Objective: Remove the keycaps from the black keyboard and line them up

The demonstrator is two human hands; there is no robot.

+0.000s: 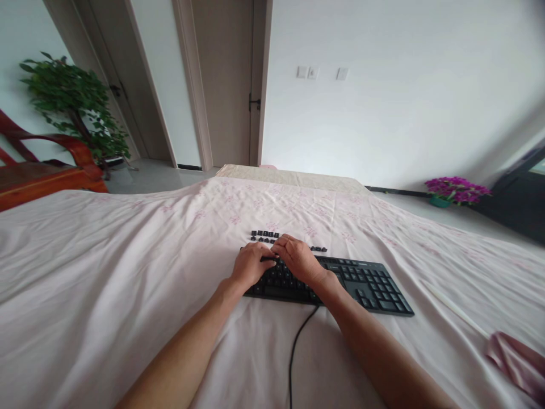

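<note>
A black computer keyboard lies on the cloth in front of me, its cord running toward me. My left hand grips its far left part, with the thumb lying over the keys and the fingers bent along the back edge. Beside it, my right hand reaches across the keys. Its fingertips are pinched together close to the left fingertips; whatever lies between them is hidden. Behind the keyboard, loose black keycaps stand in short rows, and more keycaps lie right of my right hand.
A pale pink flowered cloth with folds covers the surface. At the right lie a white stick and a pink satiny cloth. Farther off are a wooden chair, a leafy plant, purple flowers and a door.
</note>
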